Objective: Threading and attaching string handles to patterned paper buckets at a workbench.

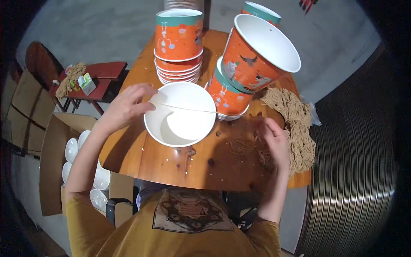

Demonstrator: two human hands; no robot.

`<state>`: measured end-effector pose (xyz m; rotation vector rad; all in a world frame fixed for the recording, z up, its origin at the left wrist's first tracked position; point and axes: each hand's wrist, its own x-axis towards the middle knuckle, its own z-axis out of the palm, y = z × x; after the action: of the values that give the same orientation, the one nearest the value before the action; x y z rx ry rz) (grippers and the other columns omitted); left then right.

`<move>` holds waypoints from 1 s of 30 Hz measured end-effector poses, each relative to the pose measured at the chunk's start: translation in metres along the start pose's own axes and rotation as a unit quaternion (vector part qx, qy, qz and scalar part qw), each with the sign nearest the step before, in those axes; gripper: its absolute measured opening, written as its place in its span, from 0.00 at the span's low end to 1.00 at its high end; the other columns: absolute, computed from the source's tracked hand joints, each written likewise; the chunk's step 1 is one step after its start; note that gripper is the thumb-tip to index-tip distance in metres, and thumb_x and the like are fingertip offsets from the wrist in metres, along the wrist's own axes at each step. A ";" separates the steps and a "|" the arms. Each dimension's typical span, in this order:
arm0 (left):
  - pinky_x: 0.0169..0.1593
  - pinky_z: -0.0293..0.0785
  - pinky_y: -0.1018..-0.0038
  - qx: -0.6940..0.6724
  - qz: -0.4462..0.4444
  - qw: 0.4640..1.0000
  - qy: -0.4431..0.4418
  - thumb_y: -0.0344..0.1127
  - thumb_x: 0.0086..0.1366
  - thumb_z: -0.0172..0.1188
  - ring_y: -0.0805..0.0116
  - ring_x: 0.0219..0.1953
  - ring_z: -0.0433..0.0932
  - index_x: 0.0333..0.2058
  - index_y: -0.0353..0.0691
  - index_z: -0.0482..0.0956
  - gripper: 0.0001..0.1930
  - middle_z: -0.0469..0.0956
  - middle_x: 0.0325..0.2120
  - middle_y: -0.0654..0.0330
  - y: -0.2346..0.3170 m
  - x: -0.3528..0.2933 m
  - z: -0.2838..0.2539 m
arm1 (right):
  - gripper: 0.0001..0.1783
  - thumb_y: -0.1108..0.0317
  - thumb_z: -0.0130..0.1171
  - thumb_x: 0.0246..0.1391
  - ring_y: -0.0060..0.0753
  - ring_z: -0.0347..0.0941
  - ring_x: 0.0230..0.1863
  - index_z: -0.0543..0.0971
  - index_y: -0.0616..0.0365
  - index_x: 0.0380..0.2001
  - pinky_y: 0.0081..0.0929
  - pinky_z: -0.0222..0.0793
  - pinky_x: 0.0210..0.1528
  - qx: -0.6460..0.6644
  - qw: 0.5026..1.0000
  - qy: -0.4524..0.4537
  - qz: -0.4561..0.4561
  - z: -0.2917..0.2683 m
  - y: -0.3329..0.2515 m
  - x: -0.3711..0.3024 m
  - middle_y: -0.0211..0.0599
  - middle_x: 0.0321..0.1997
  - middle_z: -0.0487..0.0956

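In front of me a white-lined paper bucket [195, 96] stands with its mouth up. A thin pale string [184, 108] runs across its mouth. My left hand [128, 105] is at the bucket's left rim, thumb and fingers closed on the string's left end. To the right of the bucket, my right hand [275, 139] is raised over the table with its fingertips pinched on the string. Between the bucket's right rim and that hand, the string is hard to make out against the wood. A loose coil of thin strands [239, 146] lies on the tabletop.
Behind stand a stack of upside-down orange buckets [179, 40] and a tilted orange bucket [257, 55] on another stack. A tan twine bundle [299, 132] lies at the table's [171, 169] right side. A carton [53, 171] of white-lined buckets and a red bench [105, 70] are left.
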<state>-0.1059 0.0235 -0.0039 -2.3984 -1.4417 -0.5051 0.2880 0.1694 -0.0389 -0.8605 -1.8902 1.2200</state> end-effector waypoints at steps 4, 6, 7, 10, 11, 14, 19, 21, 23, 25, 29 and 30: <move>0.49 0.70 0.62 -0.114 -0.051 0.988 0.088 0.22 0.46 0.60 0.52 0.48 0.71 0.37 0.40 0.76 0.16 0.71 0.38 0.56 0.038 0.024 -0.007 | 0.13 0.67 0.48 0.60 0.22 0.71 0.43 0.78 0.62 0.40 0.21 0.64 0.49 -0.026 0.999 -0.004 -0.023 0.009 -0.019 0.004 0.29 0.37 0.78; 0.48 0.70 0.63 -0.139 -0.041 0.987 0.062 0.22 0.47 0.59 0.53 0.47 0.72 0.39 0.40 0.75 0.17 0.71 0.36 0.56 0.064 0.046 -0.009 | 0.12 0.67 0.48 0.59 0.21 0.71 0.40 0.79 0.62 0.37 0.21 0.65 0.47 0.042 0.999 0.019 0.013 0.015 -0.024 0.004 0.29 0.34 0.78; 0.47 0.71 0.64 -0.139 -0.030 0.987 0.078 0.23 0.48 0.59 0.55 0.46 0.72 0.42 0.41 0.75 0.19 0.72 0.36 0.56 0.075 0.057 -0.002 | 0.12 0.66 0.48 0.60 0.20 0.70 0.38 0.79 0.61 0.35 0.21 0.65 0.44 0.041 0.998 0.036 0.035 0.017 -0.023 0.005 0.28 0.33 0.78; 0.49 0.69 0.62 -0.209 -0.038 0.976 0.043 0.23 0.53 0.57 0.53 0.47 0.71 0.43 0.38 0.74 0.17 0.71 0.38 0.54 0.093 0.084 0.010 | 0.12 0.65 0.49 0.60 0.18 0.68 0.33 0.78 0.60 0.32 0.21 0.65 0.37 0.039 0.995 0.085 0.038 0.027 -0.016 0.009 0.27 0.29 0.76; 0.49 0.69 0.62 -0.211 -0.038 0.976 0.041 0.23 0.53 0.57 0.53 0.47 0.71 0.43 0.38 0.74 0.17 0.71 0.38 0.54 0.094 0.092 0.011 | 0.11 0.65 0.50 0.60 0.17 0.67 0.30 0.78 0.59 0.31 0.21 0.65 0.34 0.037 0.992 0.116 0.018 0.028 -0.010 0.010 0.26 0.27 0.75; 0.47 0.70 0.63 -0.205 -0.007 0.978 0.022 0.28 0.55 0.58 0.53 0.44 0.71 0.38 0.35 0.73 0.11 0.70 0.37 0.53 0.093 0.112 0.016 | 0.07 0.67 0.54 0.57 0.17 0.67 0.27 0.78 0.58 0.34 0.20 0.65 0.31 -0.078 0.994 0.060 0.050 0.021 0.017 0.006 0.25 0.26 0.75; 0.48 0.68 0.67 -0.119 0.040 0.981 -0.146 0.38 0.56 0.59 0.56 0.42 0.71 0.35 0.36 0.75 0.12 0.73 0.37 0.55 0.089 0.143 0.037 | 0.09 0.67 0.57 0.55 0.18 0.67 0.24 0.76 0.59 0.37 0.20 0.65 0.28 -0.126 0.989 -0.050 0.050 0.035 0.029 -0.003 0.26 0.24 0.75; 0.56 0.62 0.66 0.031 0.103 0.965 -0.239 0.42 0.56 0.57 0.60 0.46 0.71 0.33 0.39 0.79 0.13 0.75 0.38 0.57 0.085 0.146 0.050 | 0.10 0.66 0.57 0.55 0.19 0.68 0.24 0.76 0.59 0.38 0.20 0.65 0.29 -0.097 0.986 -0.111 0.076 0.047 0.028 0.006 0.27 0.24 0.75; 0.53 0.63 0.66 0.038 0.134 0.960 -0.245 0.35 0.55 0.55 0.64 0.43 0.73 0.34 0.41 0.80 0.10 0.78 0.37 0.60 0.081 0.147 0.055 | 0.10 0.65 0.57 0.56 0.20 0.70 0.25 0.76 0.60 0.37 0.21 0.66 0.30 -0.113 0.978 -0.169 0.041 0.058 0.034 0.010 0.27 0.24 0.75; 0.54 0.64 0.68 0.072 0.188 0.943 -0.265 0.34 0.55 0.54 0.63 0.45 0.73 0.35 0.40 0.80 0.11 0.78 0.37 0.59 0.077 0.150 0.056 | 0.11 0.64 0.56 0.56 0.21 0.70 0.26 0.76 0.60 0.37 0.21 0.67 0.30 -0.001 0.973 -0.214 0.084 0.063 0.045 0.012 0.27 0.24 0.75; 0.55 0.63 0.68 -0.041 0.142 0.917 -0.370 0.31 0.53 0.54 0.61 0.46 0.73 0.35 0.38 0.80 0.11 0.77 0.39 0.58 0.073 0.158 0.054 | 0.11 0.63 0.53 0.59 0.21 0.73 0.27 0.76 0.61 0.36 0.20 0.69 0.31 -0.016 0.968 -0.238 0.080 0.054 0.048 0.007 0.29 0.26 0.77; 0.55 0.64 0.68 -0.071 0.137 0.931 -0.331 0.31 0.53 0.54 0.60 0.46 0.73 0.35 0.38 0.80 0.11 0.77 0.38 0.57 0.071 0.153 0.060 | 0.11 0.63 0.53 0.59 0.21 0.73 0.27 0.76 0.61 0.36 0.20 0.69 0.31 -0.020 0.969 -0.235 0.080 0.049 0.045 0.006 0.29 0.26 0.77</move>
<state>0.0321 0.1371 0.0046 -2.9932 -1.2734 0.3189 0.2508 0.1669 -0.0943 -0.8059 -2.2548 1.5982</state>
